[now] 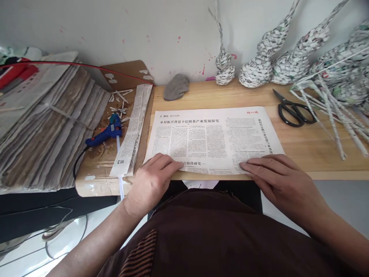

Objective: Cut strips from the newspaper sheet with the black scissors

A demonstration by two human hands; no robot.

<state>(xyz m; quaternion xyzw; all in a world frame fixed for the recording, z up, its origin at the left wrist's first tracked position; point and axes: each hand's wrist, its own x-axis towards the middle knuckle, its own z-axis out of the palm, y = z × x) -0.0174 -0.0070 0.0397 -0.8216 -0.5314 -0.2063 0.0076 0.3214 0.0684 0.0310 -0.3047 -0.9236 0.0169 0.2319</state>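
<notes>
A printed newspaper sheet (198, 138) lies on the wooden table in front of me, its near edge reaching over the table's front. My left hand (157, 173) is closed on the sheet's near left corner, fingers bent and thumb pointing inward. At the near right corner, my right hand (273, 173) grips the same edge with fingers together. The paper between the hands bows slightly towards me. What the fingertips do under the edge is hidden.
Left stand a blue glue gun (106, 132) on cardboard, newspaper strips (131, 134) and a tall newspaper stack (57, 123). Behind lie a grey cloth-like piece (175, 87) and black scissors (291, 111). Woven paper gourds (256, 71) and rolled paper sticks (334, 115) fill the right.
</notes>
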